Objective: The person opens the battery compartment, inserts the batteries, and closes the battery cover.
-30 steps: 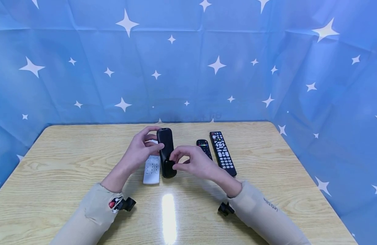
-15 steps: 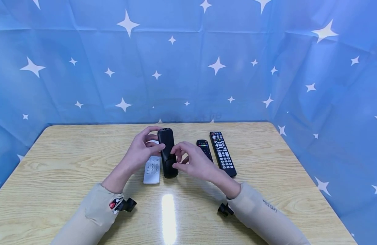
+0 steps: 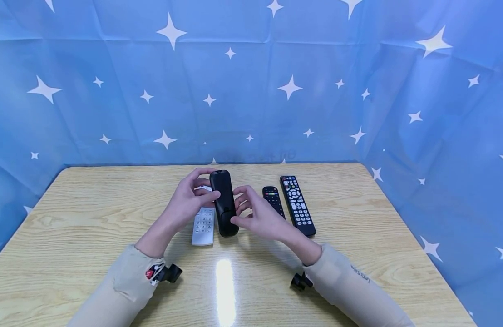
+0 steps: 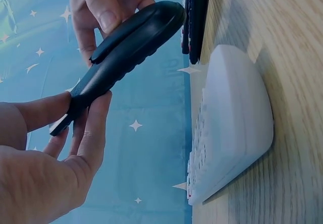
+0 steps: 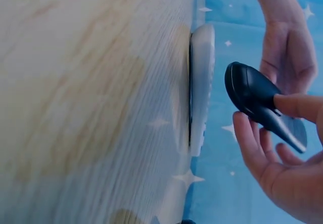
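Note:
A black remote control (image 3: 221, 188) is held above the table, its plain back facing up. My left hand (image 3: 182, 204) grips its far end, thumb on the back and fingers beneath. My right hand (image 3: 263, 219) holds the near right side, with the thumb by the battery cover (image 4: 126, 31) and the other fingers along the edge and under it. In the left wrist view, the cover's end stands out as a raised lip beside the right thumb. A white remote control (image 3: 203, 227) lies on the table just left of the black one, partly hidden by my left hand.
To the right, a small black remote control (image 3: 272, 196) and a longer black one with white buttons (image 3: 297, 204) lie on the wooden table (image 3: 92, 209). A blue star-patterned cloth (image 3: 251, 91) hangs behind the table and along its right side.
My right fingers have moved from the battery cover area to the black remote control's right edge, spreading apart a little. The left hand keeps its grip with barely any shift.

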The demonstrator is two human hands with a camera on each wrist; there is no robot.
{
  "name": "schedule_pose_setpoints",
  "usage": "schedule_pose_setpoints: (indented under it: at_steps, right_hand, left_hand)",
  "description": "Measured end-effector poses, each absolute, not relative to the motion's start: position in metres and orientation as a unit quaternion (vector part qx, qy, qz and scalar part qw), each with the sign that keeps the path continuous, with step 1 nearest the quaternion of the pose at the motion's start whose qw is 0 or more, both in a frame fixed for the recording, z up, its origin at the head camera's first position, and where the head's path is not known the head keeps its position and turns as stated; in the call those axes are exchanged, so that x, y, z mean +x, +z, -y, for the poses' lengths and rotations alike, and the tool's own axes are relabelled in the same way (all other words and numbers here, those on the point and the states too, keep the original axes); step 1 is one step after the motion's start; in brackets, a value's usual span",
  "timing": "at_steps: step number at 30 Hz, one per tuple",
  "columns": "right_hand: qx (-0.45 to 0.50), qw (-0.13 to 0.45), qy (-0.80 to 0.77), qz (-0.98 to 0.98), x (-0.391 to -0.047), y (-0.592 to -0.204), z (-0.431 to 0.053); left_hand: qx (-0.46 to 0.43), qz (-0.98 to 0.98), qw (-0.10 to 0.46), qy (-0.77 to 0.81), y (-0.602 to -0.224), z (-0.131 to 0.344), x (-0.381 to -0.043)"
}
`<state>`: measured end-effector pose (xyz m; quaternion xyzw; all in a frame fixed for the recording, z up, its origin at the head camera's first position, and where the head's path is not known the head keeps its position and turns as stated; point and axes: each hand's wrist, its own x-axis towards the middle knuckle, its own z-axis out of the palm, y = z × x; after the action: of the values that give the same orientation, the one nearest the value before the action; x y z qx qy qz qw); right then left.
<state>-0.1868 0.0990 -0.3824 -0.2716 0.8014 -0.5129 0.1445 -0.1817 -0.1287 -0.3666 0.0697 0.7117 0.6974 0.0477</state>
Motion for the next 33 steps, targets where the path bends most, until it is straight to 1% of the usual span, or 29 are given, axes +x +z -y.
schedule_pose_setpoints:
  at_steps: [13, 21, 27, 33]
  right_hand:
    - [-0.269, 0.154, -0.532, -0.788, -0.1873, -0.3831, -0.0981]
    - [-0.275, 0.136, -0.539, -0.785, -0.1867, -0.3850, -0.0963]
    - [-0.260, 0.132, -0.538, -0.791, -0.1859, -0.3856, -0.0959]
    - [-0.247, 0.096, -0.501, -0.823, -0.1847, -0.3869, -0.0957]
  left_hand:
    - [0.074, -0.723, 0.040, 0.686, -0.3641, 0.1259, -0.1810]
    - [0.079, -0.732, 0.024, 0.676, -0.3664, 0.1238, -0.1813]
    - [0.072, -0.731, 0.021, 0.678, -0.3679, 0.1237, -0.1813]
    - [0.062, -0.721, 0.019, 0.690, -0.3690, 0.1251, -0.1819]
